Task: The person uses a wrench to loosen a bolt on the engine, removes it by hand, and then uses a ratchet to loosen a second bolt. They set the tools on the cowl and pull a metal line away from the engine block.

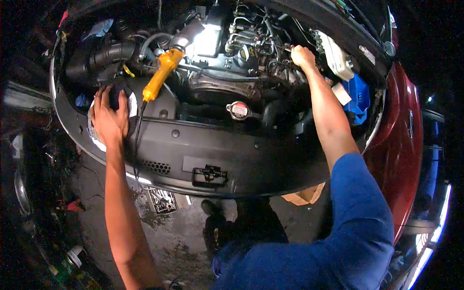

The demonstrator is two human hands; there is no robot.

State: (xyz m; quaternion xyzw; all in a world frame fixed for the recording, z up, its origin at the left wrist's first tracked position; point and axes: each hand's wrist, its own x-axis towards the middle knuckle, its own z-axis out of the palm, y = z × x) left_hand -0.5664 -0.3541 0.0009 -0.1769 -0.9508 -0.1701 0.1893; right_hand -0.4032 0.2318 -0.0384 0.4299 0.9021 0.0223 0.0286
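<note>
My left hand (110,116) lies with fingers spread on a white, rounded piece of material (134,104) at the front left of the engine bay. It looks like paper or cloth, but the hand covers most of it. My right hand (303,56) reaches deep into the right side of the engine (251,36), fingers curled closed beside thin pipes and hoses. What those fingers grip is too small and hidden to name. An orange-handled work lamp (163,75) rests between the hands, its bright head lighting the engine cover.
A radiator cap (239,110) sits behind the black front panel (212,145). At right are a white reservoir (333,54) and a blue plastic container (358,99). The lamp's cable (139,128) hangs over the front edge. A tool tray (163,200) and a cardboard box (304,194) lie on the floor.
</note>
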